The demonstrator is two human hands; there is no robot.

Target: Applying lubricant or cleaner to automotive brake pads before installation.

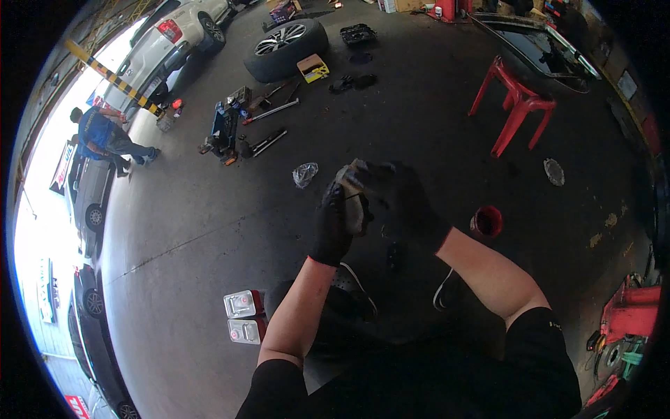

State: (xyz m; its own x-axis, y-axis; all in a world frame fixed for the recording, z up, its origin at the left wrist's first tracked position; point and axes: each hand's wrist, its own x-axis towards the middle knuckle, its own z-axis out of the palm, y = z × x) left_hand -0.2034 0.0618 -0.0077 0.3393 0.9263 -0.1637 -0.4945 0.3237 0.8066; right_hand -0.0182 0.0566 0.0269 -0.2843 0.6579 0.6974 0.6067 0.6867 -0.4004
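Note:
My left hand (331,223), in a black glove with a red cuff edge, is closed round a small curved grey piece that looks like a brake pad (356,212). Over its upper end, my gloved right hand (405,195) grips a folded tan piece (348,176), perhaps sandpaper. Dark fingers and some blur hide where the two pieces meet. A crumpled clear plastic bag (304,174) lies on the floor just left of my hands. To their right stands a small red tub (486,221).
Left ahead, tools surround a blue toolbox (223,129). Beyond lie a wheel (286,49) and a yellow box (313,68). A red stool (516,98) stands right; two red-and-clear containers (244,315) sit by my left arm. People (105,136) walk near parked cars.

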